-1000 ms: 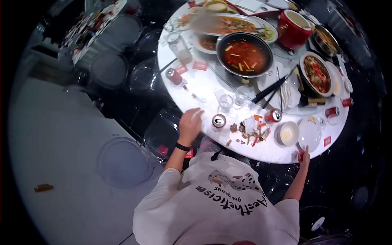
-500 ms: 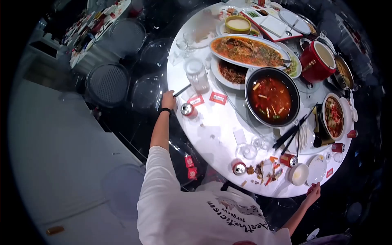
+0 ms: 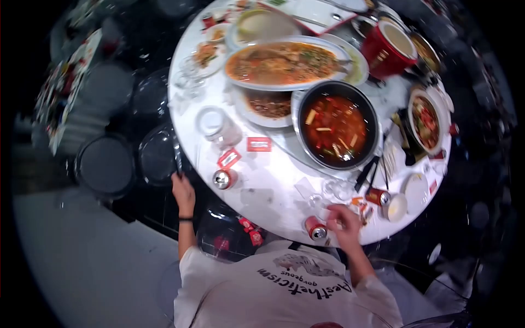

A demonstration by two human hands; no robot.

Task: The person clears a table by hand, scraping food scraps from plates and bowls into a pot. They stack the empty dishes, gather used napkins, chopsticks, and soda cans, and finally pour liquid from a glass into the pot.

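My left hand (image 3: 183,191) is closed around thin chopsticks (image 3: 178,157), off the left edge of the round white table (image 3: 257,199). Over the front edge, my right hand (image 3: 344,224) has curled, blurred fingers; whether anything is in them is hidden. Just left of it stands an open red can (image 3: 315,228). Food scraps (image 3: 367,210) and clear glasses (image 3: 339,189) are close by. Another red can (image 3: 224,179) stands near the left edge, beside red-and-white packets (image 3: 258,144) and a clear jug (image 3: 217,127).
A large pot of red soup (image 3: 338,131) stands mid-table beside an oval fish platter (image 3: 284,63). Farther right are a red bucket (image 3: 388,49) and an oval dish (image 3: 425,121). Black chairs (image 3: 105,165) stand left, and red packets (image 3: 250,230) lie below the table edge.
My left hand has moved off the table edge with the chopsticks. My right hand has come left from the far right edge to beside the front can. The view has shifted, moving the table up and left.
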